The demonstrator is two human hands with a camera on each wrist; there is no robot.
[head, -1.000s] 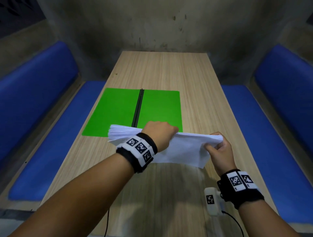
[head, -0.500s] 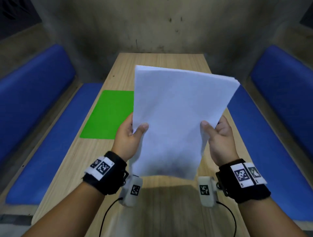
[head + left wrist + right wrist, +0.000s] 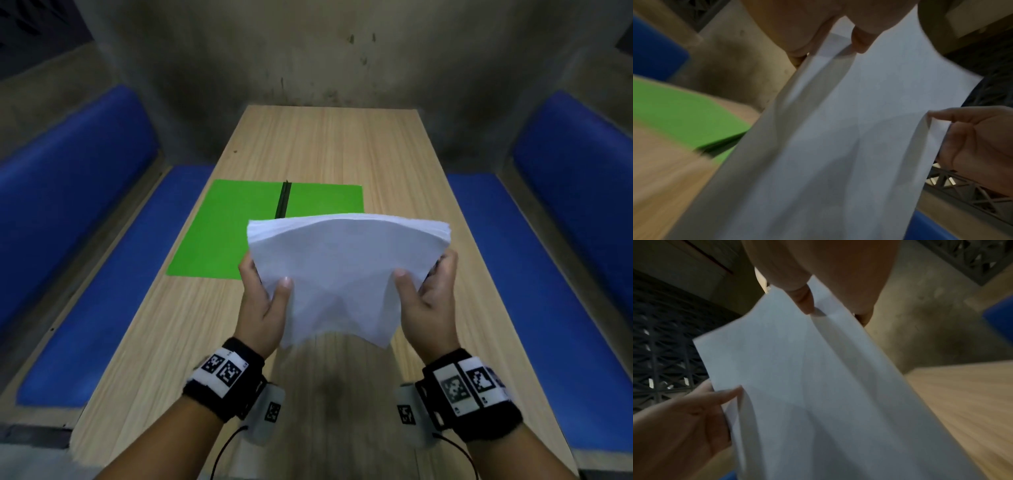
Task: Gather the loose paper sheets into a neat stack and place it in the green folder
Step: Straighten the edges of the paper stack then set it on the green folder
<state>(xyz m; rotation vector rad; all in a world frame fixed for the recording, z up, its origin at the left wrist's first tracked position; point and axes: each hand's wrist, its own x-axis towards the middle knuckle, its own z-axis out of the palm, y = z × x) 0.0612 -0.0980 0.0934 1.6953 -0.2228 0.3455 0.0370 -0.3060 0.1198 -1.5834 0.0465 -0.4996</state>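
Above the wood-grain table, left hand and right hand fingers pinching bowed white paper stack.

Your left hand and right hand are raised side by side, forearms parallel, thumbs pinching on top, fingers curled beneath.
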